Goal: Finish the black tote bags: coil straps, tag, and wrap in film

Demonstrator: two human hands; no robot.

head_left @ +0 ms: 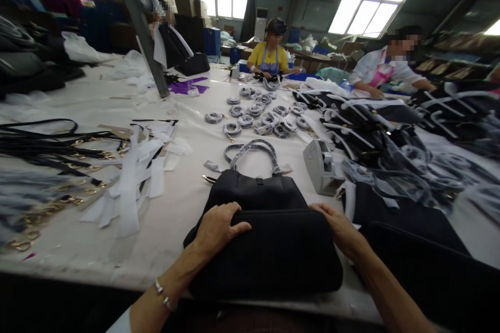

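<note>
A black handbag (269, 250) lies in front of me at the table edge, its base side toward me. Its two handles (253, 153), wrapped in clear film, stretch away from me. My left hand (219, 226) grips the bag's upper left edge, the fingers curled over it and the thumb lying on the near face. At the upper right corner, my right hand (338, 223) pinches the bag's edge between thumb and fingers; some fingertips are hidden behind it. A grey tape dispenser (321, 167) stands just beyond my right hand.
Several film-wrapped coiled straps (253, 110) lie farther back. White strips (130, 182) and black straps with gold clasps (78, 151) are on the left. Black bags (363, 119) pile up on the right. A metal post (144, 36) rises at left. Two co-workers sit across the table.
</note>
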